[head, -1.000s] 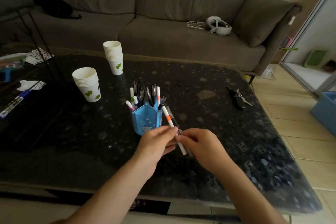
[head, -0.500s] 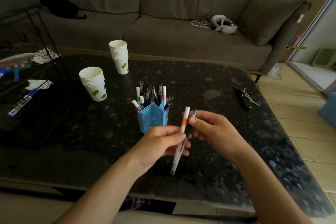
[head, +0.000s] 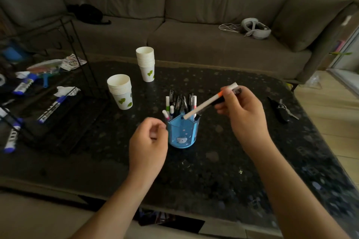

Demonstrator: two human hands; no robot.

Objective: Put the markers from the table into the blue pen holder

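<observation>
The blue pen holder stands mid-table with several markers upright in it. My right hand holds two pens together, a white marker with an orange band and a dark pen beside it. They slant down to the left, and their lower tips are at the holder's rim. My left hand hovers just left of the holder, fingers loosely curled with nothing in them.
Two stacks of white paper cups stand behind and left of the holder. Dark keys lie at the right on the black speckled table. A wire rack with pens and clutter is at left. A sofa runs behind.
My left hand let go of the white marker and drew back to the left. My right hand now carries both pens and has tipped them down toward the holder.
</observation>
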